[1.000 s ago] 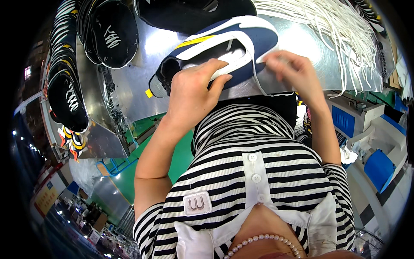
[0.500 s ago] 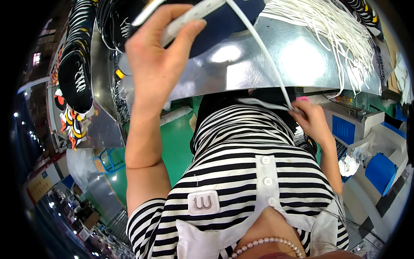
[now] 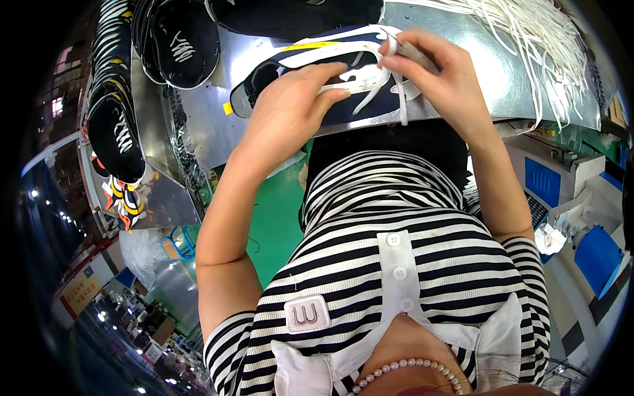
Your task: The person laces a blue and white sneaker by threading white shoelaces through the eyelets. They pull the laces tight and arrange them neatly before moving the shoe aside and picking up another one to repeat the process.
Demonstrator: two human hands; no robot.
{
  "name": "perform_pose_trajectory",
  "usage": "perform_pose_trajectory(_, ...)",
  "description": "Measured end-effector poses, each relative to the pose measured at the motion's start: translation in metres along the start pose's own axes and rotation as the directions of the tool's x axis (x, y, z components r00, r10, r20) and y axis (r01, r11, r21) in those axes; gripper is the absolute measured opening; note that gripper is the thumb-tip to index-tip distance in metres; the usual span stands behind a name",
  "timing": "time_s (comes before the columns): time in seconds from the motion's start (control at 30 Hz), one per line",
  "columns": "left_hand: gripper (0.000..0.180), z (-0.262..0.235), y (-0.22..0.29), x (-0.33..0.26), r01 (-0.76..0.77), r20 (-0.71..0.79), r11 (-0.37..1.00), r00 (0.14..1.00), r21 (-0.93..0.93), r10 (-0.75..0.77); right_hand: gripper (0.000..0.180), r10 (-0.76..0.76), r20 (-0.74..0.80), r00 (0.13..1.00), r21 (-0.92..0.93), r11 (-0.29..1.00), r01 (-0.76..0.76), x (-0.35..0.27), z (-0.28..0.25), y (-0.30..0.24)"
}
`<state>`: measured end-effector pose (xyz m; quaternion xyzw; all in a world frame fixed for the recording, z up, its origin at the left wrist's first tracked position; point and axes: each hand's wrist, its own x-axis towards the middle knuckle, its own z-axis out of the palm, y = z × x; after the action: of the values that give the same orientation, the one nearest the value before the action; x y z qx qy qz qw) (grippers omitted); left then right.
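Note:
A dark navy shoe upper (image 3: 370,113) with white and yellow trim lies on the metal tabletop in front of me. My left hand (image 3: 290,102) is closed on its left part, thumb and fingers gripping the edge of the opening. At the upper's right end my right hand (image 3: 442,82) pinches a white shoelace (image 3: 403,99) between thumb and forefinger. Loose lengths of white lace cross the opening and hang toward the table's near edge. My fingers partly hide where the lace meets the upper.
A large bundle of white laces (image 3: 528,49) spreads over the table's far right. Black shoe uppers (image 3: 181,49) are stacked at the far left, with a long row of uppers (image 3: 115,132) beyond. Blue-and-grey equipment (image 3: 555,185) stands at the right.
My left hand has come down from a raised, tilted upper, which now lies on the table. My right hand has risen from near my lap to the upper, with lace in its fingers.

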<state>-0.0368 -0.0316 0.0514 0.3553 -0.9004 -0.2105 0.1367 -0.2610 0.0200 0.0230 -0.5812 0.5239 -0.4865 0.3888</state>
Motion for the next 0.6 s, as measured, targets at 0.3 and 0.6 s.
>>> perform_pose_trajectory(0.3,0.024,0.016,0.024,0.032,0.12,0.112,0.991,0.986,0.067,-0.127,0.015,0.103,0.028,0.994,0.177,0.979,-0.106,0.041,-0.008,-0.008)
perform_pose_trajectory(0.6,0.025,0.032,0.016,0.038,0.235,0.031,0.972,0.971,0.022,-0.236,0.012,0.241,0.058,0.969,0.002,0.97,-0.242,-0.029,-0.014,0.0)
